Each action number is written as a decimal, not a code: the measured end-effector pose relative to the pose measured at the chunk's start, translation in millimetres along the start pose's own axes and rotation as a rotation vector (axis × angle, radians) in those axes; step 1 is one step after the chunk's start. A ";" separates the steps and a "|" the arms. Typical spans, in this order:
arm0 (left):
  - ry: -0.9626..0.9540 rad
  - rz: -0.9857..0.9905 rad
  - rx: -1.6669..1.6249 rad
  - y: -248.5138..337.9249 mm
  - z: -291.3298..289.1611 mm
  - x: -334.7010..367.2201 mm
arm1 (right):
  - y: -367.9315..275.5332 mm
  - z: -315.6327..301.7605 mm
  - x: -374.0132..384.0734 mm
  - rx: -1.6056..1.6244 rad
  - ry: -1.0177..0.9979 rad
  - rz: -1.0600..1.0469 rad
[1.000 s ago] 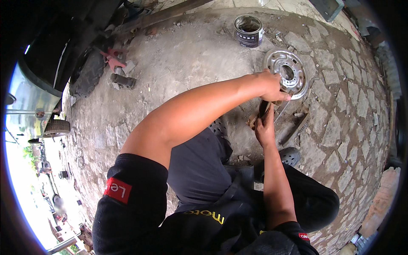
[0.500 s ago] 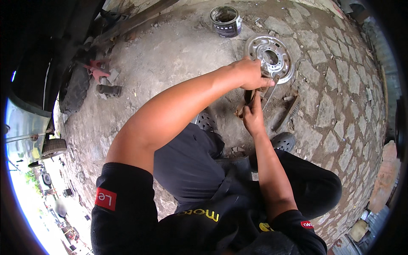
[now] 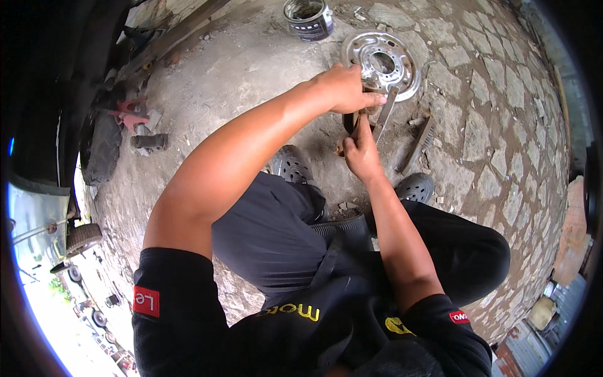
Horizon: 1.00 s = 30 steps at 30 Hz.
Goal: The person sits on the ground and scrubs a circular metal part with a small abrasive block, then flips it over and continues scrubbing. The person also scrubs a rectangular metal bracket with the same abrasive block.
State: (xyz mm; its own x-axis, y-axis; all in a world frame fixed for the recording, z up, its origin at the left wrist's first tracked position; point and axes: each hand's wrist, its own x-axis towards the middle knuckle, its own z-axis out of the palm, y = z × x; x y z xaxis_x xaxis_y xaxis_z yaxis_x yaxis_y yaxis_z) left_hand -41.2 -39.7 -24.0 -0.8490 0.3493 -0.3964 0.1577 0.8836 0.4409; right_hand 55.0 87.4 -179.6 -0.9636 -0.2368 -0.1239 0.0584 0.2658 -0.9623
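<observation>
My left hand (image 3: 344, 89) is closed at the top of a curved dark piece with rusty brown edges (image 3: 349, 123); it looks like a brake shoe, though my fingers cover most of it. Lower down, my right hand (image 3: 363, 156) pinches the same piece, its thumb and fingers pointing up. Just right of both hands runs a flat narrow metal strip (image 3: 387, 112), its upper end over the rim of a round silver metal disc (image 3: 402, 67) with a large centre hole. Whether a finger touches the strip, I cannot tell.
A wire brush (image 3: 416, 147) lies right of my hands. Beyond the disc's left side stands a dark open paint can (image 3: 313, 28). A red metal stand (image 3: 130, 115) and a dark cylindrical part (image 3: 149, 141) are at the left. Stone paving (image 3: 477, 125) covers the right.
The whole view has shifted a little, so everything sits slightly higher and further left. Both hands keep their hold on the curved piece, with little movement relative to the disc.
</observation>
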 end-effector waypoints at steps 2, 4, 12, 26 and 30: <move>0.043 -0.015 0.035 -8.2 7.7 6.8 | 34.8 2.5 -0.8 -0.071 0.092 -0.085; 0.051 -0.022 0.047 -12.1 10.4 8.1 | 37.8 -5.4 -0.1 0.132 -0.010 0.027; 0.126 -0.130 -0.211 -12.3 10.0 12.1 | 54.3 8.1 13.5 0.002 0.125 -0.143; 0.350 -0.113 -0.662 -30.9 32.4 4.8 | -2.5 -0.4 -9.5 -0.204 -0.096 0.027; 0.251 -0.097 -0.960 -26.6 31.7 -8.3 | -10.2 26.7 -6.3 -0.200 -0.060 -0.047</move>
State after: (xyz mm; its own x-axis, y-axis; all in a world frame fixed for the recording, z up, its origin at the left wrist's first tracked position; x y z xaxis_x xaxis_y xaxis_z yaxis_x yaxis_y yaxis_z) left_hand -22.3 -56.2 -58.0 -0.9363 0.1151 -0.3319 -0.2981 0.2396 0.9240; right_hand 67.5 61.2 -175.5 -0.9463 -0.3075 -0.0997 -0.0453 0.4315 -0.9010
